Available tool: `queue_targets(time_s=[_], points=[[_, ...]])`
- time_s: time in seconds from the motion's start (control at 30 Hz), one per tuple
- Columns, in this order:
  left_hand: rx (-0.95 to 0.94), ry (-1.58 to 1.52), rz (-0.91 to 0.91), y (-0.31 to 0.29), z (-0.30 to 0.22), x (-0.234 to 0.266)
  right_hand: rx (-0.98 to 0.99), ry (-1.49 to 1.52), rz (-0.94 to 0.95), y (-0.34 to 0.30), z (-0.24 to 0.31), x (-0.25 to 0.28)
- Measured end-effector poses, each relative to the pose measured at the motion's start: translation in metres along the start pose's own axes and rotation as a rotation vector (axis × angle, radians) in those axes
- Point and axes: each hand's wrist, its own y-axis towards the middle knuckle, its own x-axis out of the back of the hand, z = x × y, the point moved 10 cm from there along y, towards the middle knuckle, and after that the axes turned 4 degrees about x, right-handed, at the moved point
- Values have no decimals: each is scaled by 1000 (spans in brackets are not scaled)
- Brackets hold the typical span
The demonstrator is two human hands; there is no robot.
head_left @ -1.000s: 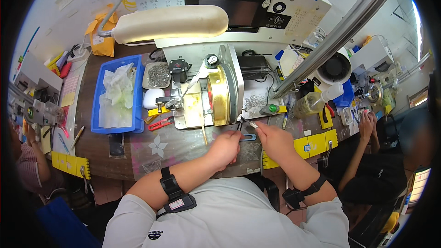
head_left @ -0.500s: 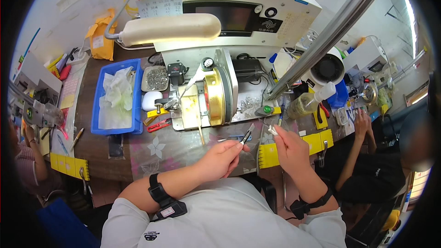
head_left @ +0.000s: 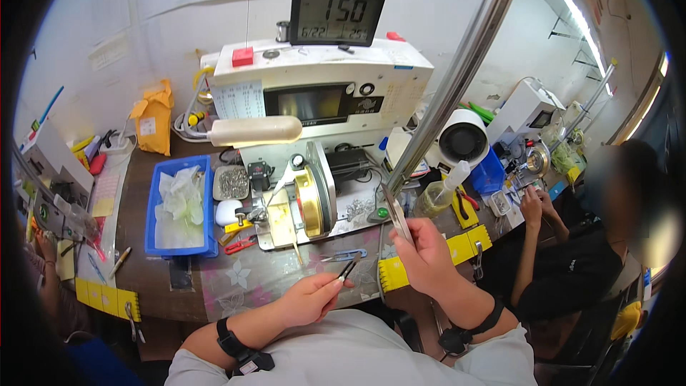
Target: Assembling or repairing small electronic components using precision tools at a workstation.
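Observation:
Low over the table's front edge, my left hand (head_left: 309,302) is closed around a slim dark tool, which looks like tweezers (head_left: 349,267), its tips pointing up and right. My right hand (head_left: 431,261) is raised a little higher to the right. Its thumb and fingers pinch a long, slim silver metal tool (head_left: 398,218), held upright with the top leaning left; its exact kind is not clear. Ahead of both hands stands a white machine (head_left: 400,75) with a gold-rimmed wheel (head_left: 307,201). A cream block (head_left: 281,223) sits left of the wheel.
A blue tray (head_left: 152,221) with crumpled paper lies left, beside a dish of small metal pieces (head_left: 231,183). Red-handled pliers (head_left: 239,245), a clear bottle (head_left: 434,199) and a yellow ruler-like strip (head_left: 400,272) lie nearby. A metal pole (head_left: 457,57) rises right. Co-workers sit at both sides.
The view has tilted up, bringing a digital clock into sight. My right hand, earlier pinching something small and hard to see, now holds the silver tool upright. The left keeps its tweezers.

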Motion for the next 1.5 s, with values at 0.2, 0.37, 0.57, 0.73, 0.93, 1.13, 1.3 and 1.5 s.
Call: queue_targets(time_s=[0.2, 0.37, 0.57, 0.73, 0.93, 1.13, 1.3, 1.5], points=[[-208, 297, -111, -18, -6, 5, 306, -40, -215, 90, 93, 5], [-183, 339, -119, -27, -3, 8, 307, -103, -535, 159, 84, 30], [-220, 429, -192, -44, -5, 19, 217, -584, -605, 225, 124, 20], [-288, 516, -151, -48, -20, 12, -24, -1116, -377, 272, 117, 21], [-423, 495, -110, -40, -11, 10, 682, -667, -406, 140, 171, -12], [-209, 488, -133, -26, 2, 13, 639, -614, 372, -22, 78, -72], [-730, 444, -102, -25, -28, -13, -76, -405, 791, -73, 5, -125], [-666, 474, -85, -19, -27, -30, 245, -144, 638, -72, -15, -104]])
